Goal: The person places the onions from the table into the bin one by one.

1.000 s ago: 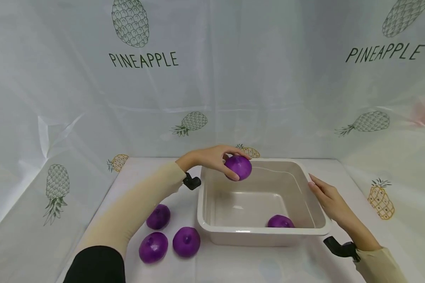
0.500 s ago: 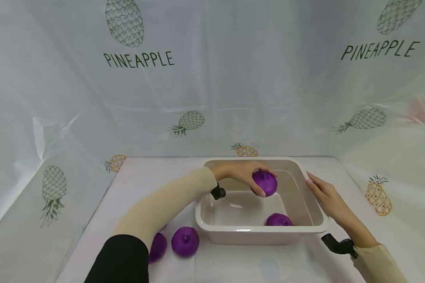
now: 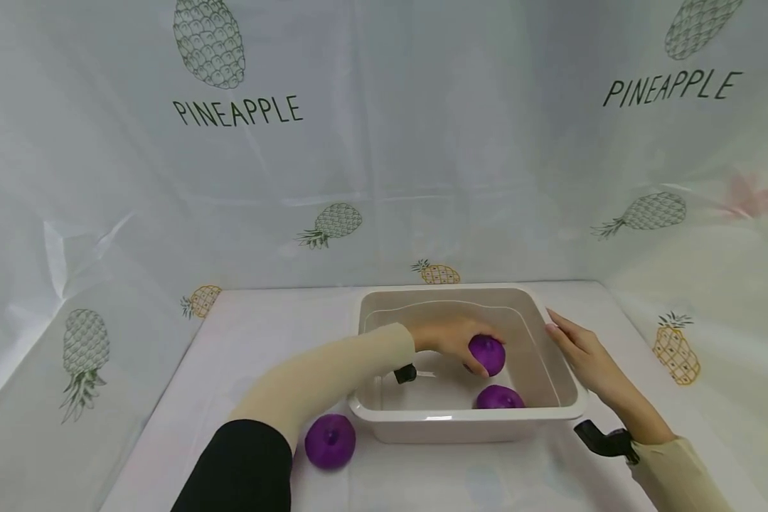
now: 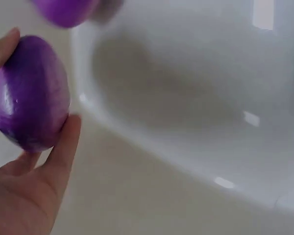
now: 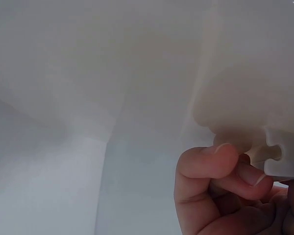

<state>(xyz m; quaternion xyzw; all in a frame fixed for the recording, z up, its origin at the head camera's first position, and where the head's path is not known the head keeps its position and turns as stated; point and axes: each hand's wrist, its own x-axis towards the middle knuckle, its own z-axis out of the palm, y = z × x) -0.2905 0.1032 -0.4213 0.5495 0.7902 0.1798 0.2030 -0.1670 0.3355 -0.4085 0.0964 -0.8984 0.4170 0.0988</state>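
Observation:
My left hand (image 3: 449,337) is down inside a beige plastic basin (image 3: 448,431), gripping a purple onion (image 3: 489,355) between thumb and fingers. The left wrist view shows the glossy onion (image 4: 32,95) held above the basin floor; whether it touches the floor I cannot tell. A second onion (image 3: 500,397) lies in the basin near its front wall, partly hidden by the rim. At the basin's right side my right hand (image 3: 592,359) holds the rim. In the right wrist view its fingers (image 5: 206,164) curl under the rim's edge.
Another purple onion (image 3: 330,441) sits on the white-covered table (image 3: 435,476), left of the basin. My left sleeve (image 3: 326,373) covers the table area beside it. A pineapple-print sheet (image 3: 384,156) hangs behind the table.
My left hand has carried its onion rightward over the rim and down into the basin. The left arm now hides the two leftmost onions. The right hand has kept its hold.

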